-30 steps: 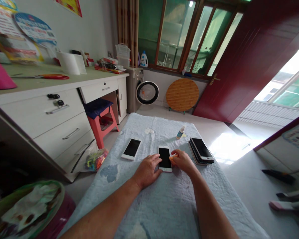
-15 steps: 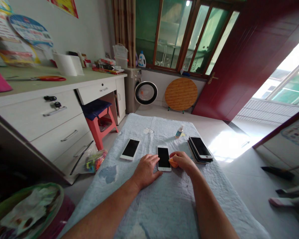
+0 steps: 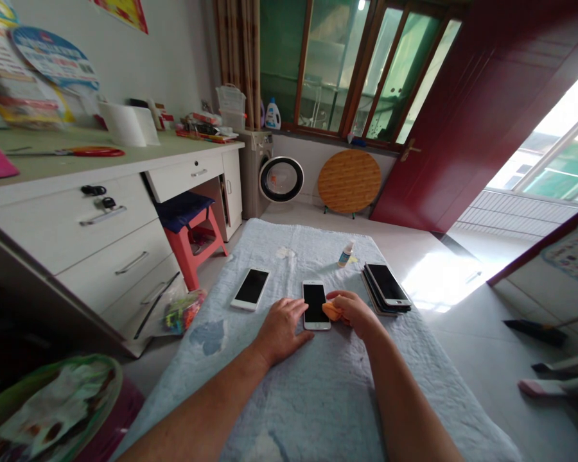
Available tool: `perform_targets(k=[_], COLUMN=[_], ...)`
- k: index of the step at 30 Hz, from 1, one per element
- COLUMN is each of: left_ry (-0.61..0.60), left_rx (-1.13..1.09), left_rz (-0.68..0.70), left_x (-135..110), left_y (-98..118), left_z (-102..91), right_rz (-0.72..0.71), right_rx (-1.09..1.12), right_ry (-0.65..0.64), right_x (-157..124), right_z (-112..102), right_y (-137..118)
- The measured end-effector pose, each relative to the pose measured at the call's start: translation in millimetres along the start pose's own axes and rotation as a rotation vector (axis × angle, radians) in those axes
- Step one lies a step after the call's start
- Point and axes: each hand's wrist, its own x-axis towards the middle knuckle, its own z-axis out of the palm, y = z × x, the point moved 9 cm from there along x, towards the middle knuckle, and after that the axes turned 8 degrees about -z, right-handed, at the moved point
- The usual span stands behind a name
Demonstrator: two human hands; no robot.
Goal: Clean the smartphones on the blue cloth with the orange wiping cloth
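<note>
A white smartphone with a dark screen lies face up between my hands on a light blue cloth. My left hand rests palm down, its fingers stretched out and the fingertips touching the phone's left edge. In my right hand an orange cloth is pinched, pressed against the right side of the screen. Off to the left lies a second white smartphone, also face up. On the right sits a small stack of phones, a white-framed one on top.
A small spray bottle stands toward the table's far side. Left of the table are a red stool, a white desk with drawers, and a waste bin. A washing machine with its door open is at the back.
The orange cloth in my right hand has shifted slightly left, further over the phone's screen edge. My left hand stays at the phone's left side.
</note>
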Motion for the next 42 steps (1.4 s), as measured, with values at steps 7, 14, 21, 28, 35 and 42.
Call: perform_targets(k=[7,14,21,28,35,42], left_ry=[0.003,0.017,0.092,0.139,0.070,0.015], left_rx=[0.021,-0.013,-0.116,-0.258,-0.450,-0.465], left_rz=[-0.011,-0.052,-0.104,-0.311,-0.378,-0.352], left_x=[1,0,0,-1,2,3], left_y=[1,2,-1,-20,-26,-24], left_z=[-1.5,-7.9,-15.6,-21.0,-14.4,-8.7], right_rz=[-0.059,-0.125,-0.185,-0.201,-0.286,-0.352], right_rx=[0.288,0.448,0.488,0.474,0.392,0.196], right_ry=[-0.045,-0.159,-0.319,-0.316,-0.065,0.093], right_x=[0,-10,-18,-19,-5,1], right_z=[8,36,55,53,29,17], right_y=[-4,-22,-30,-32,-28,-27])
